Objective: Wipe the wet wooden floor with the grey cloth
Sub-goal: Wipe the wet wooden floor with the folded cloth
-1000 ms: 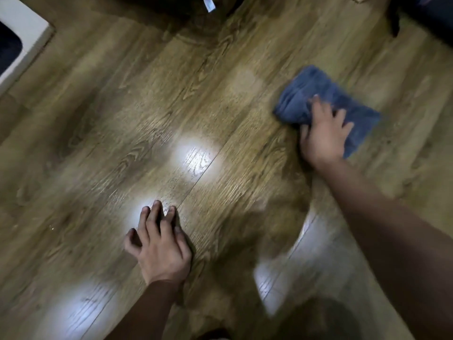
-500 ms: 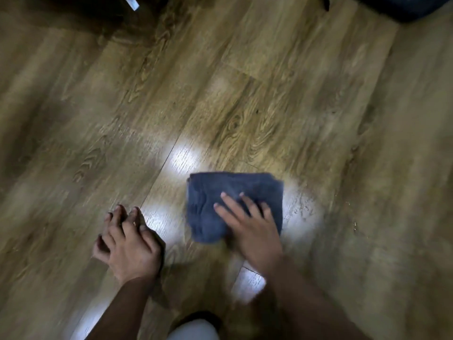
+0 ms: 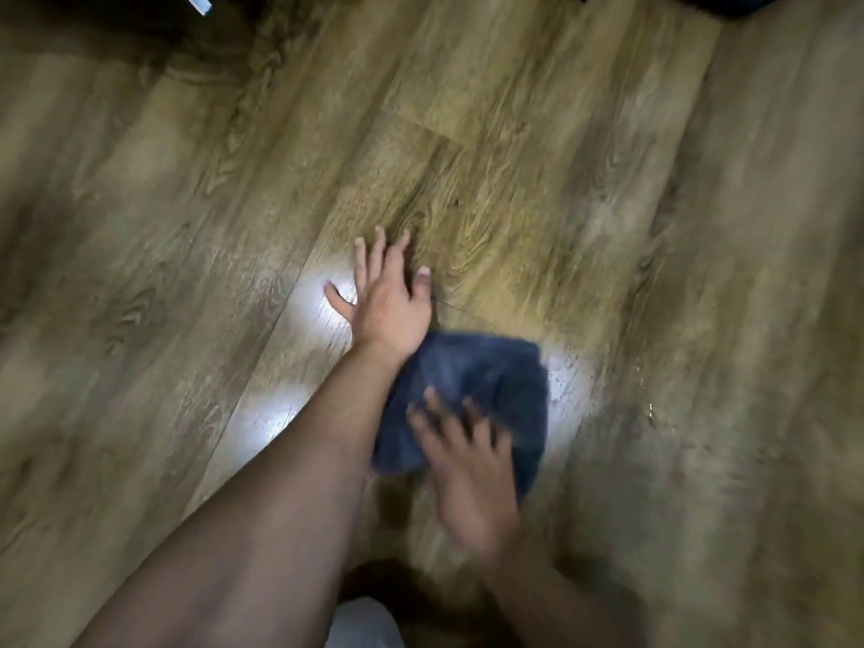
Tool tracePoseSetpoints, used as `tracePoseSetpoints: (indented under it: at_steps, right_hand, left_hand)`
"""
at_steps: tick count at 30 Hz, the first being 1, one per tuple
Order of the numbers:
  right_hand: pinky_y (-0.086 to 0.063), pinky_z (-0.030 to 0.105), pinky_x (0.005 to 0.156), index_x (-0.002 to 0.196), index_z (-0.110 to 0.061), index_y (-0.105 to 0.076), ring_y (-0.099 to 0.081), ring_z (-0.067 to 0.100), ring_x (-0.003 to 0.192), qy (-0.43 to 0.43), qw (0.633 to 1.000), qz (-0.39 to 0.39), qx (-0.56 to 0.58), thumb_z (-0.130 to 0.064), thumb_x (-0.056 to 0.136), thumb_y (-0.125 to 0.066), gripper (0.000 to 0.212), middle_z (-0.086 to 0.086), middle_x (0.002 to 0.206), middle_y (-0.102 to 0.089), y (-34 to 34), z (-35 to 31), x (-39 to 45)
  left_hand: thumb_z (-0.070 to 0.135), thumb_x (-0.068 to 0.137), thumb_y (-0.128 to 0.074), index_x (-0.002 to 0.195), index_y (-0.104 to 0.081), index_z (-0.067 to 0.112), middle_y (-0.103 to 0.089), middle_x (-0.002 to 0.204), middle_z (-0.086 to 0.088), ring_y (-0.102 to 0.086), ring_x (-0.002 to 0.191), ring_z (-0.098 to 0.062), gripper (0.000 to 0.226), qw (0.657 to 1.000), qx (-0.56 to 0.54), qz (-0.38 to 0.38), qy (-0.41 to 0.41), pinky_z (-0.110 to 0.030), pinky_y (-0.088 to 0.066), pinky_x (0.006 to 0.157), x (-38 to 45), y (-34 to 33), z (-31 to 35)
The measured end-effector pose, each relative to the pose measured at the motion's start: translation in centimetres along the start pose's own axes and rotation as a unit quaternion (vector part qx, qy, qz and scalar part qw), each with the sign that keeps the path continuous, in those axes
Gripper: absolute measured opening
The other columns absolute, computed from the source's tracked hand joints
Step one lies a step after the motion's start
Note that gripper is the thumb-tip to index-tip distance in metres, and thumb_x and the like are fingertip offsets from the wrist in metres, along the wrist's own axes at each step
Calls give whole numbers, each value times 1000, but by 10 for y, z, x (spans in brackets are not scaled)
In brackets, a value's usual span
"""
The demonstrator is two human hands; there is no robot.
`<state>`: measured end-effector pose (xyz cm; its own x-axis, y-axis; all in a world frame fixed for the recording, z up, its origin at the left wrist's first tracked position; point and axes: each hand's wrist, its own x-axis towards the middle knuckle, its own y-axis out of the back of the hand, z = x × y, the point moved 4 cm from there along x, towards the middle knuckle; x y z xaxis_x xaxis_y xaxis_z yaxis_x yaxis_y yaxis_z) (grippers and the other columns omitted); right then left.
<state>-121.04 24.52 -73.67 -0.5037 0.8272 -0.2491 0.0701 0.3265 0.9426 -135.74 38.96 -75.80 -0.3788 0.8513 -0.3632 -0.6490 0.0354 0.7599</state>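
Observation:
The grey cloth (image 3: 486,381) lies bunched on the wooden floor (image 3: 514,133) near the middle of the view. My right hand (image 3: 467,470) presses flat on its near part with fingers spread, blurred by motion. My left hand (image 3: 388,301) rests flat on the floor just beyond the cloth's far left corner, fingers apart, holding nothing; its forearm covers the cloth's left edge. Small water drops (image 3: 650,409) glint on the planks to the right of the cloth.
Bright light patches (image 3: 266,413) shine on the planks left of the cloth. A dark object (image 3: 729,2) sits at the top right edge, and a dark shape with a white tag (image 3: 196,2) at the top left. A pale knee (image 3: 364,624) shows at the bottom.
My left hand has moved forward and right, from beside the cloth to beyond its far left corner. The cloth under my right hand has shifted right.

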Motion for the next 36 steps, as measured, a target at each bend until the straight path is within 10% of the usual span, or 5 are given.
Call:
tracePoseSetpoints:
  at_steps: [6,17,28,32,36]
  right_hand:
    - [-53,45,88,131,-38,-59,-64,26,116,129,991,-31,-26,-34,87,-49,46,-9,145,-52,-10,26,-58]
    - [-28,59,101,146,-28,-36,-36,41,124,-243,964,105,16,-19,90,-53,59,-1,152,-34,86,217,108]
    - [-45,44,93,121,-41,-63,-67,22,110,13,996,-42,73,-32,88,-51,36,-12,135,-61,-39,9,-125]
    - [-48,44,86,133,-42,-54,-57,23,114,94,995,24,-27,-39,87,-55,46,-12,144,-53,-20,70,-115]
    - [-43,60,93,147,-34,-40,-50,40,118,-63,994,73,-45,-34,80,-73,74,-2,152,-43,28,202,-45]
  left_hand:
    - [70,93,-39,155,23,34,43,157,5,43,142,-22,94,985,144,-96,-1,-71,26,101,4,-26,-4]
    - [70,95,-37,153,28,35,47,154,4,46,140,-23,94,977,159,-143,17,-73,24,101,3,-19,4]
    - [56,102,-31,159,4,39,33,162,4,39,145,-22,69,972,178,-110,-105,-70,31,96,-29,-42,41]
    - [62,101,-22,157,1,47,33,161,12,42,142,-15,62,972,122,-179,-96,-62,38,93,-53,-90,66]
    - [70,95,-7,151,14,56,40,157,16,46,139,-14,61,971,139,-190,-46,-67,34,94,-46,-107,63]
